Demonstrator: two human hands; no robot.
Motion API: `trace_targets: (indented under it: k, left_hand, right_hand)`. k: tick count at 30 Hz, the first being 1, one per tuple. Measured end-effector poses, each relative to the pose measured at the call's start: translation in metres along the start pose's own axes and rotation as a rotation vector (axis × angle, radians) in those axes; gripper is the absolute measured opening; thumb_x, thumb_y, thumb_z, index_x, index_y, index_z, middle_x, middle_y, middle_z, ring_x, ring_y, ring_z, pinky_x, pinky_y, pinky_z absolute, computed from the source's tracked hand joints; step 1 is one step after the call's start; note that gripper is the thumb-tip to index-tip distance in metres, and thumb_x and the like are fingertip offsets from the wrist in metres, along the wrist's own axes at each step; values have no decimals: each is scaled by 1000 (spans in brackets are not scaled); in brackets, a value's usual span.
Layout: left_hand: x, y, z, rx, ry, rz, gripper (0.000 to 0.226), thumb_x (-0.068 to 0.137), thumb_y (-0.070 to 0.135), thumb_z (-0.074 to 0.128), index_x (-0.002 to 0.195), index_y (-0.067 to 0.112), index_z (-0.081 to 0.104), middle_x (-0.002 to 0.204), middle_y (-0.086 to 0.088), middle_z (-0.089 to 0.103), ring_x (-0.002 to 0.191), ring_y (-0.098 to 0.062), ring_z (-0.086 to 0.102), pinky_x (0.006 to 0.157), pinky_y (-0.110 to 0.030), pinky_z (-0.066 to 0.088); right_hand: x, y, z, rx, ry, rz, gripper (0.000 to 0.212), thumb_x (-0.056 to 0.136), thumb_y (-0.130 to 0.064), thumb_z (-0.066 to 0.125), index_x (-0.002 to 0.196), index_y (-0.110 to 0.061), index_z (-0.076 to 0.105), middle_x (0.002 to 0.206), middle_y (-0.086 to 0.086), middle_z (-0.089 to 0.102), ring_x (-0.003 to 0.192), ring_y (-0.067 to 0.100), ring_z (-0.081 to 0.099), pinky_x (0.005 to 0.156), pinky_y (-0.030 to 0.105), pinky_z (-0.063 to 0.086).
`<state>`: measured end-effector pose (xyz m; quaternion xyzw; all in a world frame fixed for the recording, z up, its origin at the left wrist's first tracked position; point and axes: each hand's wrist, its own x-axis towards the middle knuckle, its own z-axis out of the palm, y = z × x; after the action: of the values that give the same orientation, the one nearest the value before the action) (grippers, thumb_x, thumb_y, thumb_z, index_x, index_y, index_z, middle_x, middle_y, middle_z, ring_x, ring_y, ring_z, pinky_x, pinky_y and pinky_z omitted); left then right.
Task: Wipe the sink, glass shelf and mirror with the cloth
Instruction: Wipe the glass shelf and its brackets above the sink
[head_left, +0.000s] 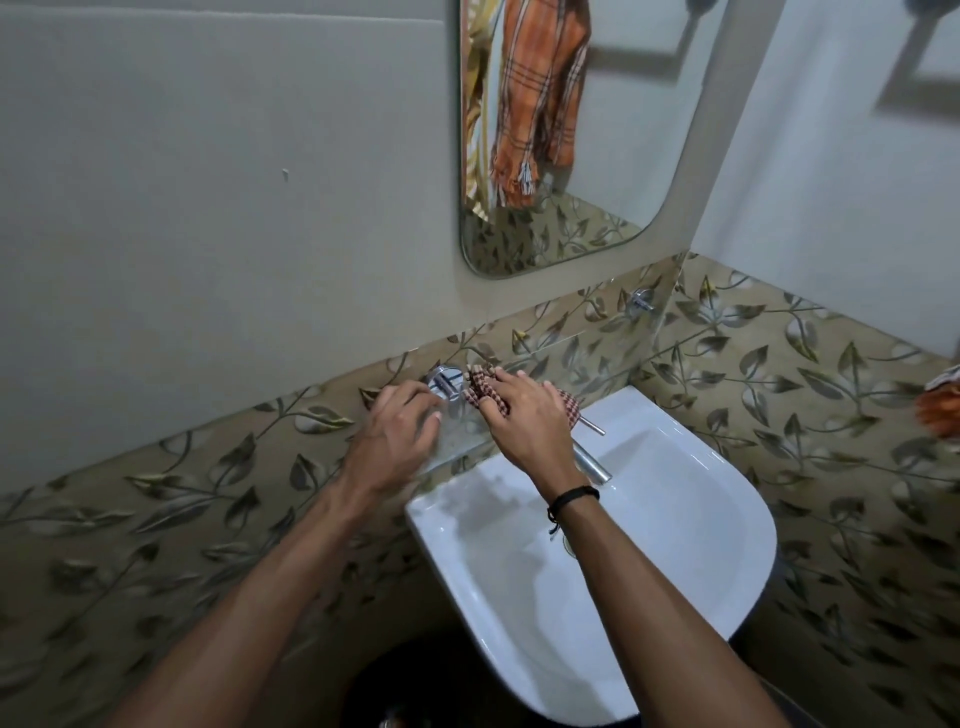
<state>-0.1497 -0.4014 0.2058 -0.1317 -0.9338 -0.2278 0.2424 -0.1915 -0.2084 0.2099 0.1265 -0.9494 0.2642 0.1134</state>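
Observation:
A clear glass shelf (582, 358) runs along the leaf-patterned tiles above a white sink (691, 519). My right hand (524, 415) lies flat on a checked red-and-white cloth (480, 391), pressing it onto the shelf's left part. My left hand (397, 434) rests with loosely bent fingers at the shelf's left end, beside the round chrome bracket (445, 382). The mirror (561, 135) hangs on the wall above and reflects an orange checked fabric.
A chrome tap (592, 460) sticks out under my right wrist over the basin. A second chrome shelf bracket (641, 301) sits at the right end. An orange fabric (940, 410) shows at the right edge. The walls meet in a corner right of the mirror.

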Motion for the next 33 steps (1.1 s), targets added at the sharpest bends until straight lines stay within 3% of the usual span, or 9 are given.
trace_targets:
  k: [5, 8, 12, 17, 21, 26, 33]
  left_hand:
    - [2, 5, -15, 150, -82, 33, 37, 103, 32, 44, 118, 9, 69, 118, -5, 64, 107, -17, 52, 97, -38, 48]
    - [8, 10, -43, 267, -53, 137, 49, 99, 38, 36, 112, 7, 71, 110, -9, 68, 100, -23, 58, 87, -40, 54]
    - [28, 16, -102, 379, 42, 273, 42, 98, 33, 41, 109, 4, 70, 107, -14, 67, 102, -28, 55, 82, -43, 53]
    - [65, 14, -185, 563, 250, 429, 26, 99, 25, 54, 111, 7, 68, 118, -15, 63, 116, -33, 50, 91, -48, 48]
    - [84, 4, -236, 660, 410, 448, 23, 99, 22, 53, 115, 10, 64, 129, -13, 59, 123, -34, 46, 98, -47, 45]
    - [85, -12, -243, 802, 439, 454, 29, 102, 25, 44, 125, 12, 58, 148, -10, 50, 139, -30, 38, 107, -43, 35]
    - [87, -16, -237, 910, 535, 532, 31, 105, 24, 41, 128, 11, 57, 148, -9, 52, 139, -32, 47, 110, -40, 36]
  right_hand:
    - [-2, 0, 0, 11, 9, 13, 42, 100, -40, 44, 138, -29, 59, 152, -11, 48, 144, 12, 37, 121, 38, 13]
    - [-2, -3, 1, -16, 4, 28, 44, 100, -40, 43, 141, -30, 57, 154, -11, 46, 144, 12, 36, 121, 39, 14]
    - [-6, -18, -1, -27, -57, -3, 45, 101, -43, 43, 142, -32, 55, 154, -11, 45, 144, 15, 37, 120, 41, 16]
    - [-32, -37, 9, 22, -109, -183, 44, 100, -43, 46, 142, -31, 56, 153, -11, 47, 145, 14, 37, 120, 43, 20]
    - [-28, -47, 11, -95, -87, -154, 46, 102, -43, 41, 145, -30, 51, 156, -10, 42, 148, 15, 32, 120, 40, 21]
    - [-38, -83, 28, -80, -23, -184, 45, 100, -39, 46, 140, -24, 58, 150, -5, 51, 143, 17, 41, 115, 37, 31]
    - [-45, -71, 37, -44, 9, -142, 45, 98, -47, 44, 137, -30, 60, 147, -11, 54, 141, 13, 43, 116, 40, 33]
